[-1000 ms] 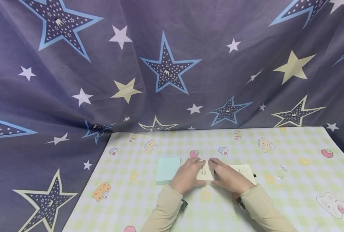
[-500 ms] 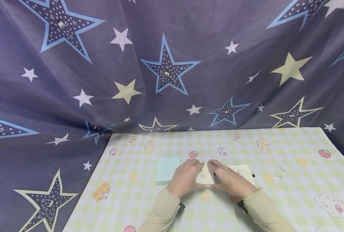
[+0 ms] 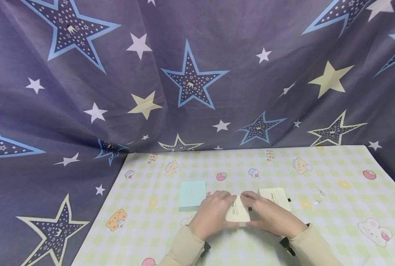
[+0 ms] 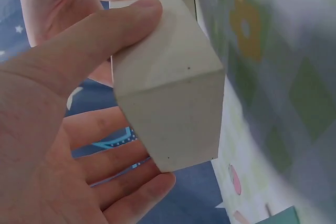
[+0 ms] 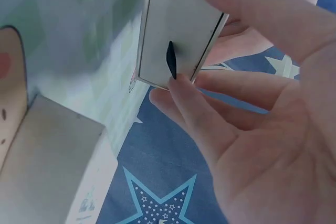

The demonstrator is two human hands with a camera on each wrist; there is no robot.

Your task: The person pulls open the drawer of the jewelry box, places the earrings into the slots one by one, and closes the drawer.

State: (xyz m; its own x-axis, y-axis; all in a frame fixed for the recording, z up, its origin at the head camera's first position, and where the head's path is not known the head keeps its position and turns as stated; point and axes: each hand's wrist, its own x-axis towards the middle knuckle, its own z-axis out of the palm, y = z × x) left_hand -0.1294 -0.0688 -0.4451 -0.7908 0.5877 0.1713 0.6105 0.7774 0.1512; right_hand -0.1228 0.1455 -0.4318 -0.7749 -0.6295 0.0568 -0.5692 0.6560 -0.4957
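Between both hands is a small cream drawer-style box with printed lettering on top. My left hand grips one end, its thumb pressed on the near side of the box in the left wrist view and its fingers around the far side. My right hand holds the other end by thumb and fingers. In the right wrist view a black pull tab sticks out of the box's end face, and a right fingertip is right at it. The box appears raised over the table in the wrist views.
A second cream box with a black tab lies just beyond my right hand. To the left of my left hand rests a light teal box. Small shiny pieces lie farther right on the checked tablecloth. A star-patterned curtain hangs behind.
Both hands have drawn the cream box toward me. The second cream box shows more fully now, and a black tab has come into view beside the held box.
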